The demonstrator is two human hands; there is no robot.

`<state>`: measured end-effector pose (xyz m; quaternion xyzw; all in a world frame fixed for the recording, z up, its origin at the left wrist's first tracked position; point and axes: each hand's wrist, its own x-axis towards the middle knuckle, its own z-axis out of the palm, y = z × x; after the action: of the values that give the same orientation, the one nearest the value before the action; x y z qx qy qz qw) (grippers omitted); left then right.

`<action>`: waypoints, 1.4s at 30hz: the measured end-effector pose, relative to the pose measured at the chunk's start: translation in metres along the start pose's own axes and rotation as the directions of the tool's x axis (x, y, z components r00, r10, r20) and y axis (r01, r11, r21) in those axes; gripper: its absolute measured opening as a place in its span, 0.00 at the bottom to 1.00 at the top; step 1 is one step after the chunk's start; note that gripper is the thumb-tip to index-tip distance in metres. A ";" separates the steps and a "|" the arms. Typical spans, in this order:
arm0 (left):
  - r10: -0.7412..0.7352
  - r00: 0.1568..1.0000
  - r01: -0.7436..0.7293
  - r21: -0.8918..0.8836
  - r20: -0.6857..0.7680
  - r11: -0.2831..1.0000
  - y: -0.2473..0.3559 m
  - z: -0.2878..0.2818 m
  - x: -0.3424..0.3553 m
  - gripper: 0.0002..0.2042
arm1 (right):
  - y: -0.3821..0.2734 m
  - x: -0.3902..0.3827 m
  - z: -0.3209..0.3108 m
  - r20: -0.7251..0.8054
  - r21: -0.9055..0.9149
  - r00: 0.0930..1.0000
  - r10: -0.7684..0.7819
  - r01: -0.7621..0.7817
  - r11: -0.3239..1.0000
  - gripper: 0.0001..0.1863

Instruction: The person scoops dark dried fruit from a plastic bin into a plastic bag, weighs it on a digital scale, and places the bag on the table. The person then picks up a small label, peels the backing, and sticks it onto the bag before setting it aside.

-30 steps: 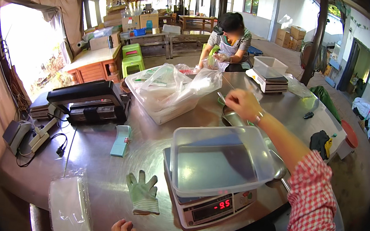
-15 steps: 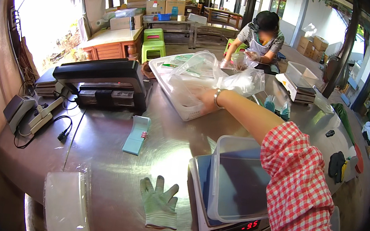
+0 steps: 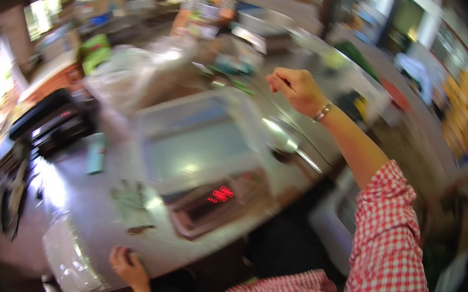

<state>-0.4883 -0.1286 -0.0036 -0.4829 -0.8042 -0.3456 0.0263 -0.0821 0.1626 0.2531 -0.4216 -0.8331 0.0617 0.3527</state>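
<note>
My right hand (image 3: 299, 93) is raised at the right, above the far side of the steel table (image 3: 87, 198). Its fingers are curled closed; whether anything is inside cannot be seen. Below and left of it, a clear plastic tub (image 3: 199, 142) sits on a scale (image 3: 218, 202) with a lit red display. A shiny metal utensil with a long handle (image 3: 282, 137) lies beside the tub, nearest to that hand. My left hand (image 3: 130, 267) rests at the table's front edge, fingers loosely bent and apart, holding nothing visible. A pale glove (image 3: 132, 205) lies just beyond it.
A clear-wrapped white pack (image 3: 71, 257) lies at front left. Farther back are a black machine (image 3: 55, 124), a light-blue pad (image 3: 96, 153) and heaped clear plastic bags (image 3: 138, 73). A co-worker (image 3: 206, 11) is across the table. A pale bin (image 3: 340, 208) stands right of the table.
My right hand has left the basket of plastic bags and swung right, up over the table. The head view has turned right and tilted, blurring the picture. More of my left hand shows.
</note>
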 end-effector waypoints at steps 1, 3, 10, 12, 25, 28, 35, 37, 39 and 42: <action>0.021 1.000 -0.021 0.029 -0.003 0.999 -0.004 0.002 0.000 0.10 | 0.016 -0.042 -0.025 -0.038 0.024 0.996 0.077 -0.076 0.997 0.17; 0.090 0.995 -0.093 -0.070 -0.045 0.993 -0.014 0.007 0.001 0.11 | 0.043 -0.135 -0.070 -0.050 -0.011 0.951 0.305 -0.306 0.952 0.22; 0.397 0.880 -0.372 0.142 -0.259 0.917 -0.020 0.010 -0.012 0.12 | 0.101 -0.462 -0.123 -0.168 -0.124 0.263 0.950 -0.962 0.244 0.12; 0.250 0.951 -0.237 0.089 -0.182 0.967 -0.007 -0.001 -0.050 0.16 | 0.115 -0.527 -0.112 -0.102 -0.125 0.274 0.956 -0.957 0.261 0.08; 0.108 0.842 -0.363 0.407 0.529 0.838 0.071 -0.050 -0.194 0.17 | 0.182 -0.590 0.014 0.613 -0.412 0.051 0.789 -0.831 0.374 0.17; 0.065 0.795 -0.372 0.399 0.603 0.838 0.074 -0.051 -0.198 0.16 | 0.174 -0.593 0.031 0.672 -0.382 0.020 0.740 -0.847 0.370 0.19; -0.036 0.700 -0.335 0.373 0.713 0.865 0.073 -0.063 -0.206 0.15 | 0.168 -0.585 0.028 0.474 -0.144 0.283 0.834 -0.909 0.390 0.08; -0.084 0.719 -0.267 0.385 0.690 0.883 0.071 -0.074 -0.213 0.15 | 0.173 -0.561 0.012 0.294 0.011 0.415 0.861 -0.902 0.431 0.10; -0.149 0.718 -0.172 0.381 0.680 0.909 0.066 -0.092 -0.219 0.14 | 0.174 -0.524 -0.010 0.089 0.147 0.549 0.831 -0.832 0.535 0.18; -0.238 0.749 0.027 0.330 0.618 0.943 0.057 -0.105 -0.213 0.12 | 0.163 -0.453 -0.035 -0.089 0.360 0.517 0.851 -0.780 0.511 0.25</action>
<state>-0.3601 -0.3346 0.0262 -0.5035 -0.8385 -0.0312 -0.2060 0.2268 -0.0782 -0.0291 -0.7169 -0.4625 0.2816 0.4392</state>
